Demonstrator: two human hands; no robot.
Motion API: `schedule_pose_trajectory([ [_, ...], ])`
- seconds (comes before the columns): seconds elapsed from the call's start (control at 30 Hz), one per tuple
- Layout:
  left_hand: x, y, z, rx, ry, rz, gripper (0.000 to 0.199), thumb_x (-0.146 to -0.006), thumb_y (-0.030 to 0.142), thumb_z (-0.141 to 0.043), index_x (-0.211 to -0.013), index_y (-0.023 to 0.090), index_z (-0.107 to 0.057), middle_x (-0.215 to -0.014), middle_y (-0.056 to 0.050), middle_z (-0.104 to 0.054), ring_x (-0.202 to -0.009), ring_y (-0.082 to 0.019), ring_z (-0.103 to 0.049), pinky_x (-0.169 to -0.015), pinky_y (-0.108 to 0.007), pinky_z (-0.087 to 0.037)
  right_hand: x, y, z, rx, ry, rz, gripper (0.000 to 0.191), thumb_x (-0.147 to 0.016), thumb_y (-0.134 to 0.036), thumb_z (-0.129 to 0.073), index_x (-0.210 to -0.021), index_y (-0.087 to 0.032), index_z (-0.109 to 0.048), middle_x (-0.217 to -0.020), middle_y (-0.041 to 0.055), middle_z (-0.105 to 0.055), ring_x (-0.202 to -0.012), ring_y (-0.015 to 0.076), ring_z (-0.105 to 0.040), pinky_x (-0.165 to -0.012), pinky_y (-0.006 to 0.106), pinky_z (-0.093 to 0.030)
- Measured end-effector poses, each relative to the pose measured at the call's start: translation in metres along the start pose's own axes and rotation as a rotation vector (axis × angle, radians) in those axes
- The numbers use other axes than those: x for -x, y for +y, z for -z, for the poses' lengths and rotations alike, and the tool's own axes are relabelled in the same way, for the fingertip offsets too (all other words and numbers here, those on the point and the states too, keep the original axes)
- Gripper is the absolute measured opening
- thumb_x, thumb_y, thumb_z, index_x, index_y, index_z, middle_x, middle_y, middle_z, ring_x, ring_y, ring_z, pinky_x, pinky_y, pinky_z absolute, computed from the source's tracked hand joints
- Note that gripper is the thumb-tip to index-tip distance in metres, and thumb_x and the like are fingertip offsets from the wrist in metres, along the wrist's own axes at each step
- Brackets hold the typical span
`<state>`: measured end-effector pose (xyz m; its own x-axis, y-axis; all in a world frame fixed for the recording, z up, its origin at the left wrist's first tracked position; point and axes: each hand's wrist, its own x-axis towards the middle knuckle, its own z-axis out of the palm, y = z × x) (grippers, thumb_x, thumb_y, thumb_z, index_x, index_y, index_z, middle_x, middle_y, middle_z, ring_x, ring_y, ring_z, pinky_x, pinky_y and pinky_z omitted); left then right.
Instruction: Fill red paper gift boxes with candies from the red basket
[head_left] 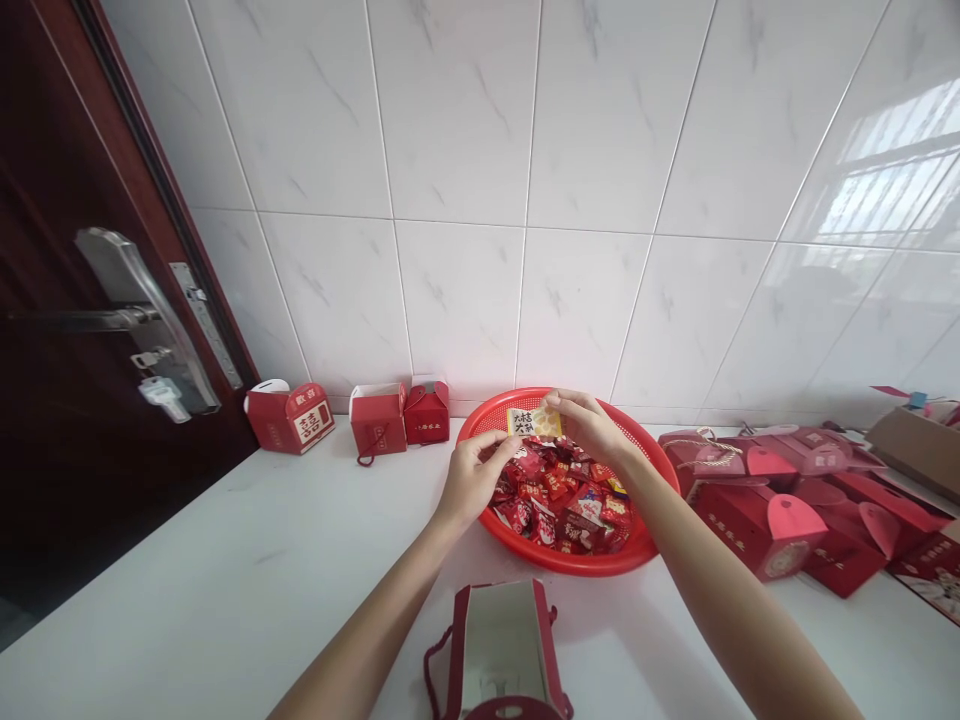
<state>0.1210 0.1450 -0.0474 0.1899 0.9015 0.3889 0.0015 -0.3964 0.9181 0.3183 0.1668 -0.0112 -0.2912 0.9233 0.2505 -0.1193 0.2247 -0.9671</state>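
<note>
Above the far part of a red plastic basket (pixel 652 545), a small pale-yellow packet (pixel 534 423) with dark printed characters is held up. My left hand (pixel 474 478) pinches its lower left edge between thumb and fingers. At its right end, my right hand (pixel 589 428) has bent fingers closed on the packet's edge. Many red-wrapped candies (pixel 559 490) fill the basket beneath both hands. Nearer to me, between my forearms, stands an open red gift box (pixel 504 640) with a pale inside and a dark red cord handle.
Near the wall at left are a red box with gold print (pixel 289 418), an open red box (pixel 379 420) and a smaller red box (pixel 427 412). Several red boxes (pixel 757 525) crowd the right side. A dark door (pixel 67 420) with keys borders the white table (pixel 247 560).
</note>
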Motion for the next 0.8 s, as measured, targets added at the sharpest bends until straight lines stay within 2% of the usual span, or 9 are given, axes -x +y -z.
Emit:
schedule_pose_trajectory([
  [0.2, -0.0012, 0.0004, -0.0005, 0.005, 0.003, 0.006, 0.031, -0.083, 0.049, -0.070, -0.076, 0.019, -0.075, -0.073, -0.001, -0.070, -0.072, -0.019, -0.060, -0.069, -0.027, -0.046, -0.0015, -0.0002, -0.0018, -0.027, -0.002, 0.011, 0.052, -0.074, -0.069, -0.074, -0.076, -0.018, -0.064, -0.071, 0.0028, -0.066, -0.064, 0.0150, -0.059, -0.063, 0.027, -0.048],
  [0.37, -0.0005, 0.0011, 0.0000, -0.003, 0.004, -0.006, 0.033, -0.083, 0.050, -0.069, -0.073, 0.019, -0.072, -0.070, -0.001, -0.066, -0.070, -0.018, -0.057, -0.068, -0.026, -0.044, -0.0008, -0.0012, -0.0033, -0.024, 0.007, 0.018, 0.048, -0.074, -0.064, -0.076, -0.076, -0.018, -0.064, -0.072, 0.0033, -0.068, -0.064, 0.0150, -0.060, -0.064, 0.028, -0.049],
  [0.57, -0.0008, -0.0013, 0.0000, 0.001, 0.033, -0.011, 0.032, -0.082, 0.050, -0.070, -0.078, 0.019, -0.075, -0.076, -0.002, -0.071, -0.074, -0.019, -0.060, -0.070, -0.028, -0.046, 0.0009, -0.0012, 0.0013, 0.042, 0.010, 0.032, 0.029, -0.072, -0.039, -0.081, -0.066, -0.018, -0.062, -0.060, -0.0026, -0.060, -0.053, 0.0091, -0.048, -0.054, 0.024, -0.035],
  [0.8, -0.0030, -0.0065, -0.0019, 0.068, 0.088, -0.024, 0.030, -0.080, 0.049, -0.073, -0.079, 0.019, -0.076, -0.076, -0.002, -0.071, -0.076, -0.020, -0.063, -0.072, -0.029, -0.048, 0.0005, -0.0014, 0.0036, 0.088, -0.022, 0.037, 0.026, -0.071, -0.038, -0.079, -0.067, -0.019, -0.062, -0.061, -0.0019, -0.062, -0.055, 0.0105, -0.050, -0.055, 0.025, -0.037],
])
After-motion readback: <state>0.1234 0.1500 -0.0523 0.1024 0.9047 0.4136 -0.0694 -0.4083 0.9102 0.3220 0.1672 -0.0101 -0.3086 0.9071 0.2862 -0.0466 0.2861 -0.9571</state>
